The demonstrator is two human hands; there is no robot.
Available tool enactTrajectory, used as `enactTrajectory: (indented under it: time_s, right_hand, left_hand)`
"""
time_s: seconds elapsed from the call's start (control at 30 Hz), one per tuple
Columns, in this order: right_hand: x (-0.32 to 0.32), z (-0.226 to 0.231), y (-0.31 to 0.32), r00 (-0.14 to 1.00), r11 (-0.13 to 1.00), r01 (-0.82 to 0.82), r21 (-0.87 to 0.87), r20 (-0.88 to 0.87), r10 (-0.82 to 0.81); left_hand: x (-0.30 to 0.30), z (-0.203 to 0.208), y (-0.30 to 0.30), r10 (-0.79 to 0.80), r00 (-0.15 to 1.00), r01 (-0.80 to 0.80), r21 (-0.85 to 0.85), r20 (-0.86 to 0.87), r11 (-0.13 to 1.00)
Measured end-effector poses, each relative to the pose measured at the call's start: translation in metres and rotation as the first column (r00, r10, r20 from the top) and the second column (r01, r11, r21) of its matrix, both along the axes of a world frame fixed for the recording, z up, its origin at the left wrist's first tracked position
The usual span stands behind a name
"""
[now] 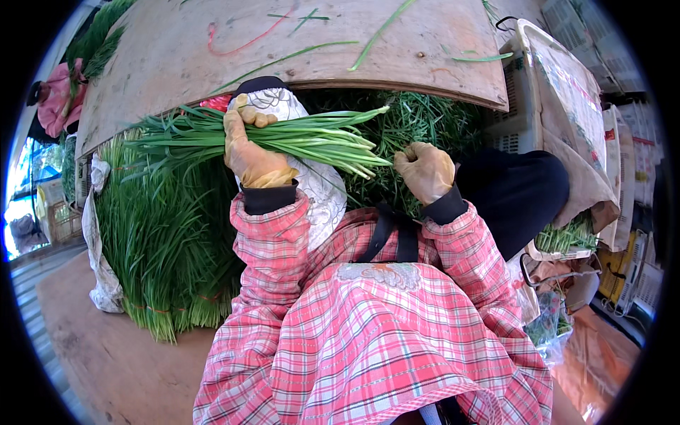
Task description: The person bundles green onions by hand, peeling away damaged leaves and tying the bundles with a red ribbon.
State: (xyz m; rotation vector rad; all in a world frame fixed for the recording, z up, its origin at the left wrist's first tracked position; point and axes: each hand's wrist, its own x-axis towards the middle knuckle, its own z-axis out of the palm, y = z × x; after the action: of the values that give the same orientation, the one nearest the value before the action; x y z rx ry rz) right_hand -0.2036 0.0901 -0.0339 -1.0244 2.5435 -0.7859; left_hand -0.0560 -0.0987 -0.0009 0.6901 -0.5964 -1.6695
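Left grip [253, 151] clasps green stalks [326, 138], partly hiding their middle.

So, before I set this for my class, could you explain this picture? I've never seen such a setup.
There's no machine: the work is done by hand. A wide fisheye camera worn on the head looks down, so straight edges bend. The gloved left hand holds a bundle of green stalks; the gloved right hand, fingers curled, is near their pale ends; whether it touches one is hard to tell. On the wooden board ahead lie loose green leaves and a thin red string.
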Motion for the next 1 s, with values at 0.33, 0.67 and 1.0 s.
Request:
enactTrajectory:
  time_s: [0.33, 0.67, 1.0]
  right_hand:
    - [-0.039, -0.027, 0.040, 0.944, 0.955, 0.297, -0.002, -0.148, -0.294]
    - [-0.011, 0.002, 0.029, 0.525, 0.758, 0.333, -0.561, 0.778, 0.344]
    - [0.039, -0.008, -0.025, 0.636, 0.836, 0.215, -0.505, 0.722, 0.273]
  left_hand:
    - [0.006, -0.001, -0.007, 0.046, 0.995, -0.040, 0.080, -0.083, 0.996]
    - [0.036, -0.018, -0.028, -0.172, 0.927, 0.181, -0.002, -0.333, 0.983]
    - [0.036, -0.013, -0.026, -0.174, 0.963, 0.156, -0.104, -0.207, 0.982]
